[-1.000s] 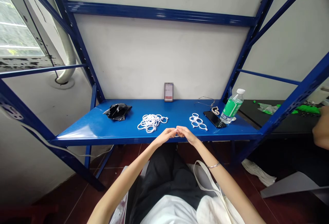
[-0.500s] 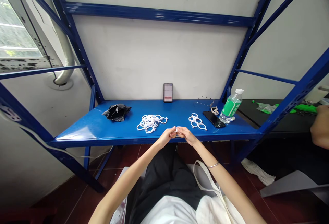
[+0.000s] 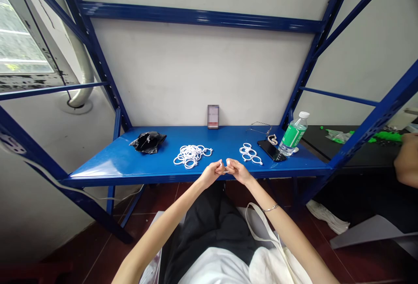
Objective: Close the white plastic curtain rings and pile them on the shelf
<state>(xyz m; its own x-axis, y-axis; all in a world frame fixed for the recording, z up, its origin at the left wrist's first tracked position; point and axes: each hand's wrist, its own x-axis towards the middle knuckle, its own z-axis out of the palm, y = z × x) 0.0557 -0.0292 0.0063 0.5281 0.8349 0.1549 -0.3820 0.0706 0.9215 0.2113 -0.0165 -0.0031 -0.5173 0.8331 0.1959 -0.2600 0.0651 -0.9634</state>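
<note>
Just over the front edge of the blue table, my left hand (image 3: 212, 173) and my right hand (image 3: 238, 172) meet almost knuckle to knuckle, fingers closed. Between them they pinch a white plastic ring (image 3: 225, 172), of which only a sliver shows; the fingers cover the rest. Beyond my left hand lies a tangled pile of white plastic rings (image 3: 190, 155). A smaller group of white rings (image 3: 250, 153), spread flat, is on the table past my right hand.
On the blue table (image 3: 114, 158) are a crumpled black plastic bag (image 3: 148, 142), a black phone (image 3: 271, 150), glasses (image 3: 260, 126) and a water bottle (image 3: 294, 134). A second phone (image 3: 213, 117) leans against the wall. Another person's arm (image 3: 406, 162) is at the far right, near green pieces (image 3: 387, 137).
My thumbs have drawn slightly apart, so a small gap now shows between my hands, and the white piece between them sits a little lower. The things on the table have not moved.
</note>
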